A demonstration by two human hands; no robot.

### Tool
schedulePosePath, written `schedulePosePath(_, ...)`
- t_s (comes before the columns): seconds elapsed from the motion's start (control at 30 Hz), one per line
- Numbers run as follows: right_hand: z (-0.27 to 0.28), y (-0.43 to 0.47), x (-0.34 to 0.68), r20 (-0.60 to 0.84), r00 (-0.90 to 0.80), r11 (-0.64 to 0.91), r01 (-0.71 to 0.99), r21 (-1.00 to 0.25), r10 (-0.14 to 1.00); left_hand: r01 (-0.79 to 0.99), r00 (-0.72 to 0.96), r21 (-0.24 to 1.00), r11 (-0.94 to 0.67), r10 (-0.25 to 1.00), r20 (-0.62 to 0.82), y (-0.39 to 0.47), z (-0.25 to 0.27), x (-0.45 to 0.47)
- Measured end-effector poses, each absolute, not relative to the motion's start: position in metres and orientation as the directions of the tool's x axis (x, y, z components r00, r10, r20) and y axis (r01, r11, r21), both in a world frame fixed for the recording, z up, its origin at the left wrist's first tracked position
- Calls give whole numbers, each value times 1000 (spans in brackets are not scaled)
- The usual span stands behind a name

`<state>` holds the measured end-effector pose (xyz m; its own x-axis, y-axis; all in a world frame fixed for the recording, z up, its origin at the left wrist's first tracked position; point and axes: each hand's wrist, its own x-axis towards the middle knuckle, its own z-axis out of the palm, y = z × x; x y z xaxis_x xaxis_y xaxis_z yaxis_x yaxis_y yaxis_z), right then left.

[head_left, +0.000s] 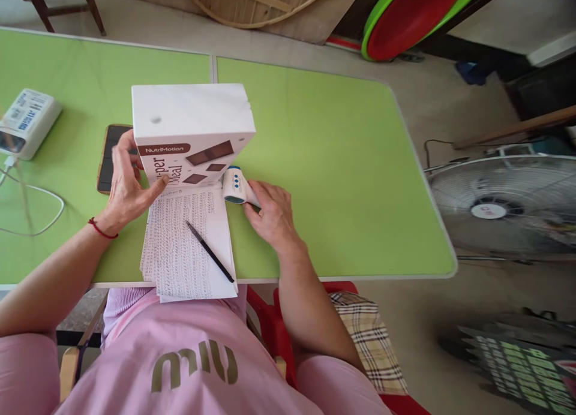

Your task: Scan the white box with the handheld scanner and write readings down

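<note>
My left hand [128, 178] is closed on the left side of a white NutriMotion box [191, 112], its thumb across the printed front. The box stands upright at the far end of a stack of handwritten papers [184, 247]. A white gun-shaped infrared thermometer [234, 184] with blue dots is in my right hand [272, 214], its fingers wrapped round the handle. The thermometer's blue-edged head is beside the box's lower right corner. Across the papers lies a black pen [210, 251]. Partly behind my left hand is a smartphone [110, 160].
On the green table [333, 163], a white power bank [29, 124] with a cable sits at left. A fan [499, 208] stands beyond the right edge. Below the front edge is a red chair [270, 325] with a checked cloth [366, 337].
</note>
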<state>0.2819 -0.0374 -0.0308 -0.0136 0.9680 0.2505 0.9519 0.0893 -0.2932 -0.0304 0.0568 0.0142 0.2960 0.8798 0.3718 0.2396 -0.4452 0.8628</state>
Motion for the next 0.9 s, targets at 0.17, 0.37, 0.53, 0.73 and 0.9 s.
schedulePosePath(0.17,-21,-41,279,307,9,95,942,-321,952,373,38,631,-680,691,722,46,25,-27)
schedulePosePath(0.37,3,-71,239,309,-154,303,799,-520,938,298,382,432,-851,521,763,29,31,-18)
schedulePosePath(0.53,5,-92,203,148,-274,309,781,-542,950,232,594,374,-898,436,676,27,27,-14)
schedulePosePath(0.73,5,-76,230,337,-161,352,678,-645,928,231,744,344,-910,393,541,27,23,-16)
schedulePosePath(0.9,6,-65,249,521,-55,438,621,-651,852,271,868,248,-930,348,356,21,14,-11)
